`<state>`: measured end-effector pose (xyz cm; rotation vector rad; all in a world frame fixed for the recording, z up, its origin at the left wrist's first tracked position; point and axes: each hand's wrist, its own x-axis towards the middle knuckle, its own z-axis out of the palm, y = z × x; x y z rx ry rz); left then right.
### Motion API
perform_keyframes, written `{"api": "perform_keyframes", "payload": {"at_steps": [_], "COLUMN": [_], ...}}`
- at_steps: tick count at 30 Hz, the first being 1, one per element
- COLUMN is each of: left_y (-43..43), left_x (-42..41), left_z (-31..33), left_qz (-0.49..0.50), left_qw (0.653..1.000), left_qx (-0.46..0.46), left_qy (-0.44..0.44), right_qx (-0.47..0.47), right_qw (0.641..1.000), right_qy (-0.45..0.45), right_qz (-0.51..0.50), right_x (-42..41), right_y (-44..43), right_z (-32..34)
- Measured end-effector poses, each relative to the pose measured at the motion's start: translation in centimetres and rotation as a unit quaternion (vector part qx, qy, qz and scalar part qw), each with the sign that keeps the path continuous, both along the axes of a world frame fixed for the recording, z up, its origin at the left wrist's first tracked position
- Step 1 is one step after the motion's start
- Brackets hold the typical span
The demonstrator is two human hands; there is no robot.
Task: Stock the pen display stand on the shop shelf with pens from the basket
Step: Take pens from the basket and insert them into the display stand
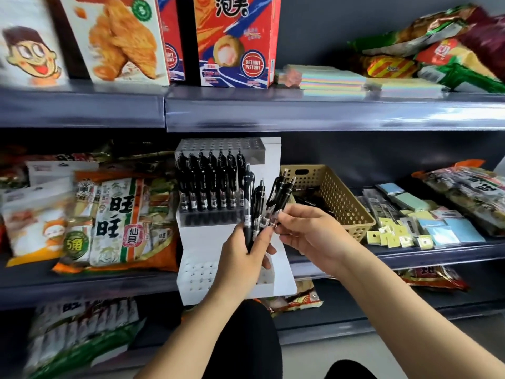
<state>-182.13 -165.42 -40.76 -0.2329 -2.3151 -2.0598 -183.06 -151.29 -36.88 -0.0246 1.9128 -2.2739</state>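
A white tiered pen display stand [273, 165] sits on the middle shelf. Its middle tier holds a row of black pens [207, 184]; the lowest tier's holes [199, 272] show no pens. My left hand [240, 263] grips a bunch of black pens [252, 203] upright in front of the stand. My right hand [308, 231] pinches the lower end of a tilted pen [281, 198] from that bunch. To the right of the stand stands a tan perforated basket [341, 198] with a few dark pens [308, 201] lying inside.
Snack bags [117, 220] crowd the shelf left of the stand. Sticky notes and small stationery packs [426, 225] lie right of the basket. The upper shelf [300, 113] overhangs the stand, bearing cartons [235, 42], pastel paper pads [330, 77] and snack bags.
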Motion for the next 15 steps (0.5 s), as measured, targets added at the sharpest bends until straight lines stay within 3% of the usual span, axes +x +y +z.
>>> {"api": "perform_keyframes", "payload": {"at_steps": [11,15], "left_y": [-3.2,-3.8], "left_x": [-0.4,-0.5], "left_z": [0.1,0.4], "left_qz": [0.014,0.014], "left_qw": [1.000,0.999], "left_qx": [0.027,0.029], "left_qy": [0.008,0.008], "right_qx": [-0.049,-0.019], "right_qw": [0.998,0.998], "right_qy": [0.031,0.050], "right_qz": [-0.031,-0.037], "right_x": [-0.8,-1.1], "right_y": [-3.4,-3.9], "right_z": [0.5,0.7]}}
